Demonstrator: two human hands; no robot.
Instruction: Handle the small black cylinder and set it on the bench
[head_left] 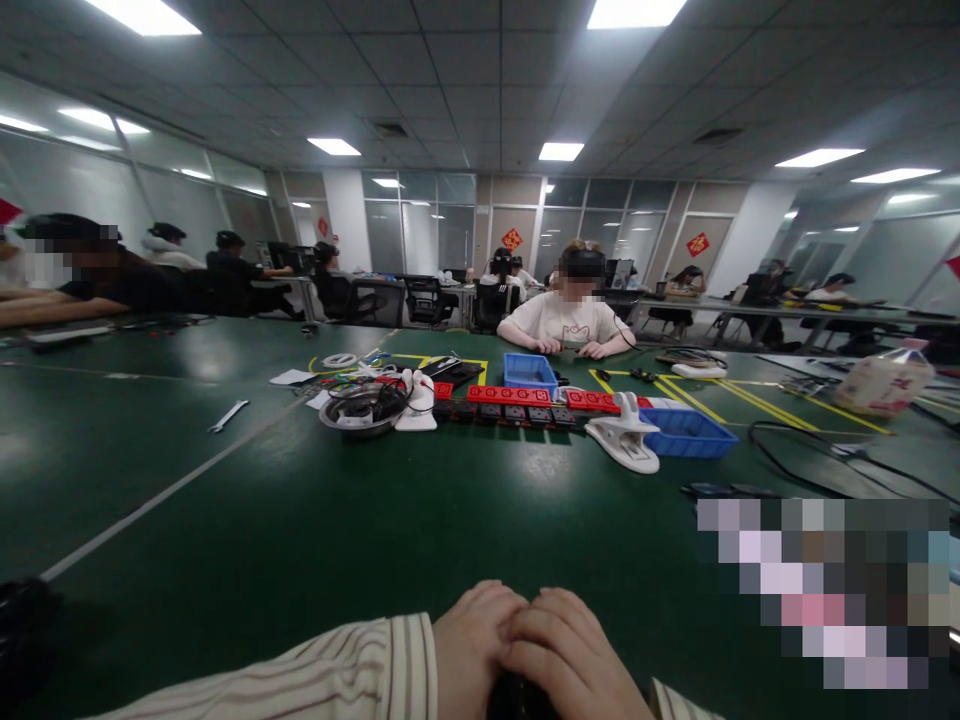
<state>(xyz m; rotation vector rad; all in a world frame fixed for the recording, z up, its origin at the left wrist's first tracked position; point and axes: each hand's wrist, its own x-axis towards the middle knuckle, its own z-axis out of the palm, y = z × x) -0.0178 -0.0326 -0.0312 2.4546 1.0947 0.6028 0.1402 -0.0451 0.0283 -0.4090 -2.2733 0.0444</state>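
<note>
My left hand (474,640) and my right hand (564,645) meet at the bottom middle, low over the green table (375,540). My right fingers are curled over the left fingers. Between and below the palms a dark, smooth object (519,697) shows in part; its kind is hidden by the hands and the lower picture edge. Both hands are closed around it, as far as shows. Striped cream sleeves cover the wrists.
Red and black power strips (510,398), two white clips (626,435), blue bins (686,432) and a metal bowl (358,420) with cables stand mid-table. A wrench (228,416) lies left, a bottle (885,380) stands right. A person (574,315) sits opposite.
</note>
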